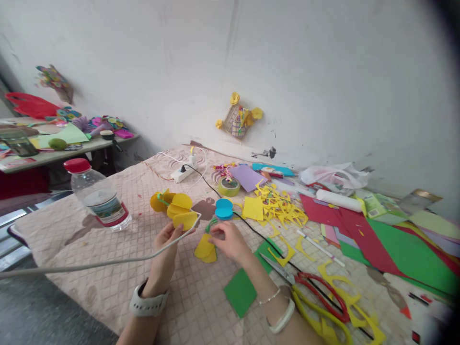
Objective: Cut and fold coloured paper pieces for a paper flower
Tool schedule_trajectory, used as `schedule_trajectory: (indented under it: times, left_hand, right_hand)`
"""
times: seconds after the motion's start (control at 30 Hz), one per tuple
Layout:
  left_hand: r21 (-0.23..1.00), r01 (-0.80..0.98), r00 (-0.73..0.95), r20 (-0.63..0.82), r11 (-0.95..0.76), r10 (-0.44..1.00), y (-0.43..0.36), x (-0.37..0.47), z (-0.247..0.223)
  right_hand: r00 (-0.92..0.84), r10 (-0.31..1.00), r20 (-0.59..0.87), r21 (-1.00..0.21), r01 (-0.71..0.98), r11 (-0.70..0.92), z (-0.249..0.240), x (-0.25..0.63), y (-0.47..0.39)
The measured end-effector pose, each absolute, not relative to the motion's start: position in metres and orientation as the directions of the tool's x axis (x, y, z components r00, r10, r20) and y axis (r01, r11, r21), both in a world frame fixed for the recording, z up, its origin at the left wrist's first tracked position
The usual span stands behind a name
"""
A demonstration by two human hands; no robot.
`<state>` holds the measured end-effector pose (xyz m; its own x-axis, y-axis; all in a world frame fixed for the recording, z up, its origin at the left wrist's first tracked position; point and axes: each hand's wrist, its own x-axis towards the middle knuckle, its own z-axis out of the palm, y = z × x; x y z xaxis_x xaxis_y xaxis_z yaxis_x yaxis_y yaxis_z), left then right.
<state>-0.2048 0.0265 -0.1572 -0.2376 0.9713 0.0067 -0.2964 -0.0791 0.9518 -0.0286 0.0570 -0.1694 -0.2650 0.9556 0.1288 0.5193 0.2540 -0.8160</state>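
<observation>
My left hand [168, 242] is closed, thumb on top, on a yellow paper ornament [178, 203] made of folded round pieces. At its far left end a green string [164, 197] shows among more yellow rounds. My right hand [230, 239] is bent in a pinch, its fingertips at a curled green string [211, 223]; the exact grip is partly hidden. Just below those fingertips lie yellow paper petals [206, 249]. A blue folded paper round [224, 209] sits just beyond the right hand. Green paper squares [240, 292] lie beside the right forearm.
A white cable [143, 258] crosses in front of my left hand. Scissors [287, 275] lie right of my right arm, near yellow paper scraps [283, 206]. A plastic bottle [104, 201] stands left; a power strip [184, 170], tape roll [229, 187] and coloured sheets [391, 244] are farther off.
</observation>
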Motion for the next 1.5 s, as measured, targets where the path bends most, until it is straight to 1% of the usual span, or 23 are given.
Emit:
schedule_trajectory:
  times: [0.07, 0.17, 0.33, 0.53, 0.7, 0.77, 0.83, 0.9, 0.97, 1.07, 1.2, 1.33, 1.5]
  left_hand:
    - [0.950, -0.301, -0.262, 0.004, -0.086, 0.965, 0.026, -0.206, -0.157]
    - [0.952, -0.299, -0.253, -0.006, -0.072, 0.967, 0.025, -0.203, -0.155]
    - [0.957, -0.285, -0.245, -0.020, -0.052, 0.969, 0.024, -0.200, -0.152]
    - [0.961, -0.273, -0.258, -0.021, -0.052, 0.966, 0.026, -0.201, -0.157]
    - [0.961, -0.271, -0.235, -0.017, -0.049, 0.972, 0.026, -0.204, -0.159]
    - [0.963, -0.267, -0.218, -0.028, -0.031, 0.976, 0.026, -0.205, -0.160]
    - [0.966, -0.258, -0.192, -0.054, 0.002, 0.980, 0.027, -0.205, -0.163]
    - [0.969, -0.243, -0.147, -0.091, 0.054, 0.985, 0.027, -0.204, -0.165]
    - [0.969, -0.227, -0.090, -0.124, 0.101, 0.988, 0.028, -0.201, -0.167]
    - [0.968, -0.219, 0.007, -0.124, 0.123, 0.992, 0.026, -0.195, -0.164]
    - [0.966, -0.229, 0.111, -0.094, 0.117, 0.989, 0.021, -0.189, -0.157]
    - [0.963, -0.243, 0.103, -0.090, 0.113, 0.991, 0.019, -0.189, -0.155]
    - [0.959, -0.264, 0.063, -0.093, 0.107, 0.994, 0.019, -0.191, -0.156]
  right_hand:
    - [-0.309, 0.940, 0.147, -0.757, 0.577, 0.308, -0.169, -0.030, 0.054]
    - [-0.357, 0.922, 0.151, -0.692, 0.627, 0.356, -0.168, -0.034, 0.051]
    - [-0.349, 0.926, 0.143, -0.653, 0.670, 0.353, -0.171, -0.040, 0.053]
    - [-0.335, 0.926, 0.177, -0.704, 0.614, 0.357, -0.175, -0.046, 0.057]
    - [-0.293, 0.933, 0.208, -0.816, 0.474, 0.331, -0.176, -0.040, 0.062]
    - [-0.229, 0.947, 0.226, -0.852, 0.424, 0.306, -0.174, -0.034, 0.064]
    - [-0.127, 0.957, 0.261, -0.867, 0.405, 0.290, -0.170, -0.029, 0.065]
    - [-0.025, 0.949, 0.316, -0.857, 0.421, 0.296, -0.165, -0.026, 0.063]
    - [0.016, 0.927, 0.376, -0.823, 0.466, 0.326, -0.161, -0.029, 0.058]
    - [-0.040, 0.900, 0.433, -0.756, 0.527, 0.388, -0.161, -0.040, 0.048]
    - [-0.141, 0.876, 0.460, -0.703, 0.545, 0.457, -0.165, -0.053, 0.039]
    - [-0.213, 0.854, 0.474, -0.680, 0.528, 0.509, -0.165, -0.056, 0.034]
    - [-0.245, 0.849, 0.467, -0.682, 0.511, 0.523, -0.162, -0.057, 0.029]
